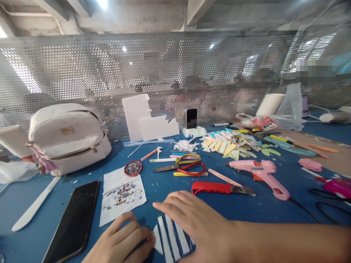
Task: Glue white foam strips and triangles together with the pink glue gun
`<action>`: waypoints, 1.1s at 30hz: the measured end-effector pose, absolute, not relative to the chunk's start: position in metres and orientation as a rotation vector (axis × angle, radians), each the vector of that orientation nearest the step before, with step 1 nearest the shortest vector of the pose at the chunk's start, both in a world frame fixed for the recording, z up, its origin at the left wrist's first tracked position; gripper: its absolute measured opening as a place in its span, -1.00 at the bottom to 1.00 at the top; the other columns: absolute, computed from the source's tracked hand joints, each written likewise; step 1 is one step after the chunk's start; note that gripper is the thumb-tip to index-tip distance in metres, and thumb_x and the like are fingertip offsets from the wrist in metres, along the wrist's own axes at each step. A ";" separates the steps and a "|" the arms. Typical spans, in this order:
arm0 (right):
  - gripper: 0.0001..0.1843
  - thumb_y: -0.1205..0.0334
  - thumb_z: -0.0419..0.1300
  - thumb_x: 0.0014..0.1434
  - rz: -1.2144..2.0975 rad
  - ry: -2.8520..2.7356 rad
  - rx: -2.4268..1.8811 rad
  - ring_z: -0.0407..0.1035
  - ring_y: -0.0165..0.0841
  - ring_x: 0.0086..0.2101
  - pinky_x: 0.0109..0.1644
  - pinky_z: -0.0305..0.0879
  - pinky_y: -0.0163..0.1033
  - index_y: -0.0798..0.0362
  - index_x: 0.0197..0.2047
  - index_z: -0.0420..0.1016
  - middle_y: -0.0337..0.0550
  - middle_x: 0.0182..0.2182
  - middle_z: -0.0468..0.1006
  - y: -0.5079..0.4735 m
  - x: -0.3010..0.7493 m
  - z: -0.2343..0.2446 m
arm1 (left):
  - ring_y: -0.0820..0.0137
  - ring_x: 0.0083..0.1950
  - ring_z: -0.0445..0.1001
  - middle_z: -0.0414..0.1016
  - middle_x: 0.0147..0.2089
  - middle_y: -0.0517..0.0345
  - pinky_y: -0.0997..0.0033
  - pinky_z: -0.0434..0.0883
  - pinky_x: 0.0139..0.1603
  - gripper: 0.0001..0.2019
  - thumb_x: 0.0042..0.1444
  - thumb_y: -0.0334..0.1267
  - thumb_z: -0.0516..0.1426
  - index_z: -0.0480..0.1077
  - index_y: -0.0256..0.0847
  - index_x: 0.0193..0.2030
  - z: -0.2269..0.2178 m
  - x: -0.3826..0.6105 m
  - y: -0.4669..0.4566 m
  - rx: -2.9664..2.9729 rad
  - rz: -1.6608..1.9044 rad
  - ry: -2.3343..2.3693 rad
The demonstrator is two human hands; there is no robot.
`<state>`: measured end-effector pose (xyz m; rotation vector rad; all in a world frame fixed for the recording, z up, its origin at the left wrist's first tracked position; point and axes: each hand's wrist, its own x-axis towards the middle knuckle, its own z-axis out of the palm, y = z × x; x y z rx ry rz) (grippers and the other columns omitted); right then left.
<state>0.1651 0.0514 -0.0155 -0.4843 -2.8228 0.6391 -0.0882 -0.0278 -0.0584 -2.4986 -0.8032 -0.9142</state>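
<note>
My right hand lies flat, fingers stretched out to the left, on top of several white foam strips on the blue table. At the bottom edge, my left hand has curled fingers whose tips touch the left end of the same strips. A red-handled knife lies just beyond my right hand. To the left of my left hand lies a black phone.
A white paper with coloured bits, a small round dish, scissors, a pink glue gun, a heap of coloured foam pieces, a white backpack, white foam boards and a perforated metal screen behind.
</note>
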 end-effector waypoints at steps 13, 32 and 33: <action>0.01 -0.08 0.35 0.03 0.687 -2.820 -0.562 0.17 0.01 0.20 0.31 0.05 0.14 0.07 0.44 0.07 0.09 0.22 0.36 0.055 0.173 -0.014 | 0.48 -0.27 0.44 0.57 -0.21 0.21 0.30 0.26 0.14 -0.61 0.42 -0.43 -0.11 0.54 -0.20 -0.18 -0.055 -0.088 -0.026 -2.480 -0.919 -0.782; 0.08 -0.20 0.36 0.02 0.709 -2.889 -0.618 0.17 0.05 0.23 0.33 0.04 0.18 0.12 0.45 0.08 0.15 0.22 0.38 0.062 0.188 -0.008 | 0.48 -0.24 0.46 0.58 -0.22 0.22 0.28 0.24 0.15 -0.63 0.43 -0.44 -0.12 0.52 -0.22 -0.15 -0.041 -0.080 -0.035 -2.535 -0.883 -0.941; 0.11 -0.21 0.37 0.00 0.702 -2.900 -0.634 0.16 0.07 0.24 0.33 0.04 0.20 0.14 0.45 0.07 0.17 0.24 0.36 0.062 0.189 -0.006 | 0.48 -0.22 0.47 0.58 -0.20 0.22 0.28 0.23 0.16 -0.63 0.43 -0.44 -0.12 0.52 -0.21 -0.14 -0.040 -0.079 -0.036 -2.545 -0.871 -0.968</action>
